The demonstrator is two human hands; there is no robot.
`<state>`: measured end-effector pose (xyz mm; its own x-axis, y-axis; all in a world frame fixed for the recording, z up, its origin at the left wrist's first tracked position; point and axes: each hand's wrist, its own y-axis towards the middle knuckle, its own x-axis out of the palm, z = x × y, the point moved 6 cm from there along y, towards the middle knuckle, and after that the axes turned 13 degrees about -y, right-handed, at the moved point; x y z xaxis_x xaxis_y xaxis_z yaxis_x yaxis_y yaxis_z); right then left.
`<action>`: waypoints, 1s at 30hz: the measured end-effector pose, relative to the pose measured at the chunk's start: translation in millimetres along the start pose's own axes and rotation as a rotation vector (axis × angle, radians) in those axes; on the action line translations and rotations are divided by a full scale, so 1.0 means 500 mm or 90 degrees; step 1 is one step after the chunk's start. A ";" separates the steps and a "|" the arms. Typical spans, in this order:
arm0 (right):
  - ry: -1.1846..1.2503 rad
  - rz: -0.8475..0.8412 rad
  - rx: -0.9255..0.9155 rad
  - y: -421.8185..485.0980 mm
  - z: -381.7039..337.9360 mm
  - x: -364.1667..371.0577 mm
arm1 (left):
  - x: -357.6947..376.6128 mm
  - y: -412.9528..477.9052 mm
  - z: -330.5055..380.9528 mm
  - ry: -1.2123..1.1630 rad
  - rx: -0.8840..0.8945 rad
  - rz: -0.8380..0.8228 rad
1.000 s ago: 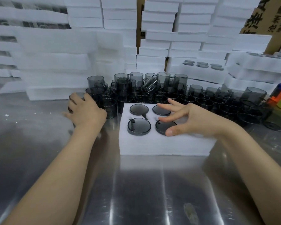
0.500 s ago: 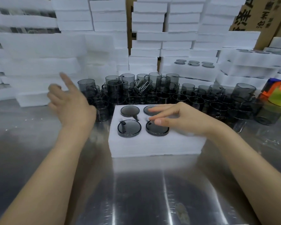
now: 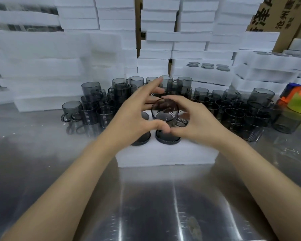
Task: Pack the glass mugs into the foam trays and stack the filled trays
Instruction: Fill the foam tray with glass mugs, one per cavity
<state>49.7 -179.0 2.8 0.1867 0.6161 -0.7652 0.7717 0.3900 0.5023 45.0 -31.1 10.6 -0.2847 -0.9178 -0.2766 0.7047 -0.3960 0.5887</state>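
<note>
One smoke-grey glass mug (image 3: 164, 110) is off the table, held clear above the far side of the white foam tray (image 3: 163, 157). It is tilted so that one round end faces the camera. Both hands are clamped on it. The left hand (image 3: 137, 117) has its thumb beneath and fingers behind, with the forefinger standing free. The right hand (image 3: 198, 122) is curled round the opposite side. The thumbs nearly meet under the glass. We cannot make out the mug's handle.

Findings on risk:

First, the mug hangs directly over the seated mugs (image 3: 167, 137), whose dark round bases show in the tray. A slip of the grip would, in our judgement, bring glass down on glass.

Second, the pocket meant to receive the mug is hidden by the right hand, so we cannot confirm it is free. Pressing into an occupied or misaligned pocket could chip the rim or tear the foam.

Third, the loose grey glass mugs (image 3: 233, 110) crowd just behind the tray, some stacked two high. A knuckle reaching past could topple them.

Fourth, the tray rests on a polished steel table (image 3: 146, 206) and looks light. An off-centre downward push may slide or tip it.
</note>
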 end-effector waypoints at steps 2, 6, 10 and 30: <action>-0.005 0.013 0.033 0.001 0.011 -0.003 | -0.032 0.002 -0.011 0.035 -0.044 0.038; 0.048 0.037 0.107 0.000 0.035 -0.009 | -0.120 -0.012 -0.054 0.254 -0.195 0.013; 0.086 0.056 0.120 0.000 0.038 -0.012 | -0.133 -0.026 -0.076 0.268 -0.283 -0.064; 0.100 0.024 0.136 -0.001 0.047 -0.001 | -0.111 -0.020 -0.067 0.366 -0.227 -0.050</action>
<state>63.6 -195.6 -6.7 0.1339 0.7328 -0.6672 0.8800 0.2216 0.4201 75.4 24.8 -5.4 -0.0221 -0.6872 -0.7261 0.8955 -0.3365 0.2913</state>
